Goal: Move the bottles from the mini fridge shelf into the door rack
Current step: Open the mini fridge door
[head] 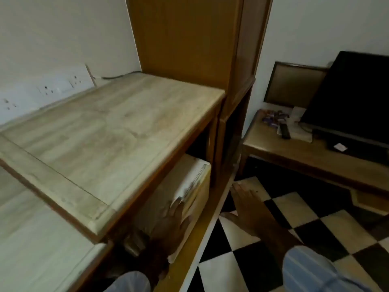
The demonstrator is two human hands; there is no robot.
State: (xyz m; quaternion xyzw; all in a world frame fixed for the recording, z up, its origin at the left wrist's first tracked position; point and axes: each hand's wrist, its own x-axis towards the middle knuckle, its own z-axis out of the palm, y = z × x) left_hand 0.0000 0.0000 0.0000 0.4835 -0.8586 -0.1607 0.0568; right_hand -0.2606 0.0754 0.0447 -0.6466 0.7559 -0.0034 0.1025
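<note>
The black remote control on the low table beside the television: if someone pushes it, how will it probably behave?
The remote control looks flat and slim, so it would probably slide rather than roll or tip. It seems partly to rest on white papers, which might shift with it. It appears small, so likely light and rigid, though the picture is blurred.

I found no text, label, brand or number that I could read. The small white tag (340,147) on the black box under the television (357,95) was too blurred to make out, and so were the purple packets (271,119) on the side table (294,150).
</note>
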